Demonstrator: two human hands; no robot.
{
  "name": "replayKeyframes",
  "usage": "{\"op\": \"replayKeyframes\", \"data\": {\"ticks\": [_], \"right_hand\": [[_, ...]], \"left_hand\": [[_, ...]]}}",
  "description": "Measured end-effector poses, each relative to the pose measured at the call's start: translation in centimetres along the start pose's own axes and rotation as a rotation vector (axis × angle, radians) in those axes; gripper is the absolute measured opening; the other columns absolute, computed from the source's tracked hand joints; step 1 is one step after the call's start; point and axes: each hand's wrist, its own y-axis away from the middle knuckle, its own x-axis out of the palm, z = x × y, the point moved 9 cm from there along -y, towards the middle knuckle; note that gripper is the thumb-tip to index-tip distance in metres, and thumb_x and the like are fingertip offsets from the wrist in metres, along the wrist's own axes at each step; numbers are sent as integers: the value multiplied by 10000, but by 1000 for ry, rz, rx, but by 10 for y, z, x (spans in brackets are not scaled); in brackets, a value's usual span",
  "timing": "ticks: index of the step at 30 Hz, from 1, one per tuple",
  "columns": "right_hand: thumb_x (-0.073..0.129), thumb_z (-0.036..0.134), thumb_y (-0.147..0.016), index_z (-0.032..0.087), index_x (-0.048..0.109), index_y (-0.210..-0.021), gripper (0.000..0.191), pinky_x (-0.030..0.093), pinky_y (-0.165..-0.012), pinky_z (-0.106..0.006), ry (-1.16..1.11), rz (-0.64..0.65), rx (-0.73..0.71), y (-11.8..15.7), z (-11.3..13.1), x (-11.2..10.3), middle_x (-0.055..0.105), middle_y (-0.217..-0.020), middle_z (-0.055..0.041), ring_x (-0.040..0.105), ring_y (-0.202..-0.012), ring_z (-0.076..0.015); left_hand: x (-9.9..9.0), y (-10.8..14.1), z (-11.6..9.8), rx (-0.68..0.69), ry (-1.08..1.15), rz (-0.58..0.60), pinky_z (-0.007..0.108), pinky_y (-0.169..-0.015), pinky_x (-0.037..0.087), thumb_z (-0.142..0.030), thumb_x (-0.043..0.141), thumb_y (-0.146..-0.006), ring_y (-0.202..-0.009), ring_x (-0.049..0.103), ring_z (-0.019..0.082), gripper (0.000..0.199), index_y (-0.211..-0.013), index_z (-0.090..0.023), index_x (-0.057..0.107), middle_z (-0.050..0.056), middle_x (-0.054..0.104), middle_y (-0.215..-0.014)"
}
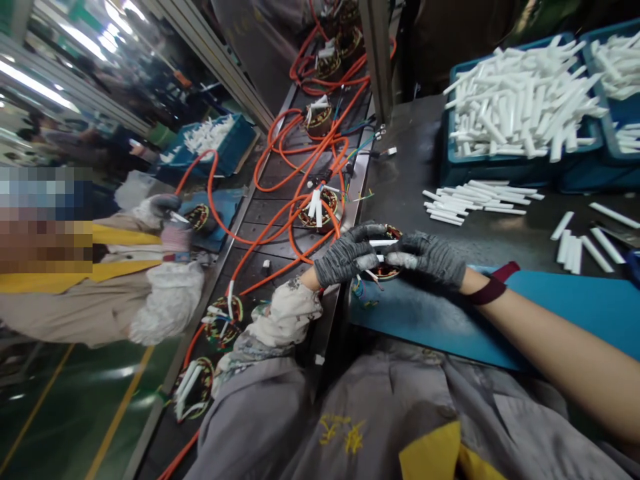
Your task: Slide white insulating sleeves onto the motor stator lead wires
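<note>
Both my hands wear grey striped work gloves and meet over a motor stator (386, 272) near the left end of the blue mat. My left hand (345, 257) is closed at the stator's left side, its fingers reaching over the top. From the right, my right hand (427, 259) has its fingers bent together over the coil, at the white sleeve tubes. One white sleeve tube (383, 243) lies across the stator between the hands. Thin wire ends stick out at the stator's near side. The gloves cover much of it, and exact fingertip contact is hard to see.
Blue bins (525, 163) heaped with white tubes stand at the back right; loose tubes (475, 198) lie before them. Left runs a conveyor (273, 237) with several stators and tangled orange cables (280, 180). A co-worker's gloved hands (173, 230) handle another stator beyond it.
</note>
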Motion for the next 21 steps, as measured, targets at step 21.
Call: {"op": "replayKeyframes", "data": {"ticks": [21], "right_hand": [[596, 586, -941, 201, 664, -984, 393, 557, -743, -403, 195, -98, -12, 25, -14, -29, 725, -900, -93, 658, -788, -251]], "left_hand": [[26, -36, -4, -144, -767, 317, 545, -1256, 307, -367, 616, -992, -1497, 425, 330, 398, -1375, -290, 687, 77, 426, -1655]]}}
